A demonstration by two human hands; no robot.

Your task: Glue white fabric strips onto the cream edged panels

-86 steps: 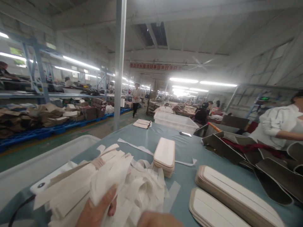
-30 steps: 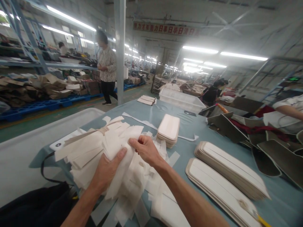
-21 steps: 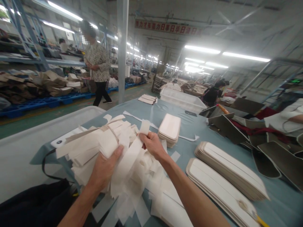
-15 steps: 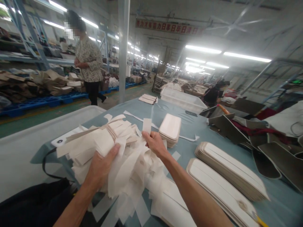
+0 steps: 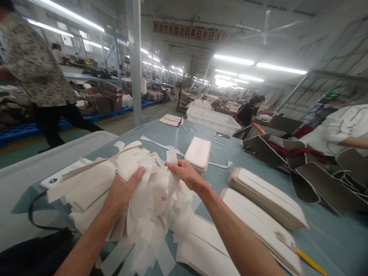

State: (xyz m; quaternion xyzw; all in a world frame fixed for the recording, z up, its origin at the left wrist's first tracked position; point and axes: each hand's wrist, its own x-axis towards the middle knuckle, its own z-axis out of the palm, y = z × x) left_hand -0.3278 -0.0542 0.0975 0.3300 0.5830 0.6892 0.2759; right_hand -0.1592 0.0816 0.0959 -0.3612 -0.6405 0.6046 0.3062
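Observation:
My left hand (image 5: 126,191) grips a bunch of cream pieces (image 5: 130,159), its thumb lying over a thin white strip and its other fingers hidden below. Pinched in my right hand (image 5: 185,173) is a thin white strip (image 5: 172,156), whose short end sticks up past the fingertips. Between and below both hands hangs a loose heap of translucent backing strips (image 5: 143,218). Just beyond my right hand stands a stack of rounded cream panels (image 5: 198,150). I cannot tell whether the strips are paper or cloth.
Long stacks of white panels (image 5: 267,193) lie to the right, with a yellow-handled tool (image 5: 310,260) on the nearer one. Farther back are a phone (image 5: 223,135), a white bin (image 5: 212,117) and dark curved panels (image 5: 316,176). At left, a person in a patterned shirt (image 5: 37,65) walks past.
My right hand still pinches a white strip, now lower and turned more sideways. The view has swung slightly right. The person at left has come much closer; a white-sleeved person appears at right.

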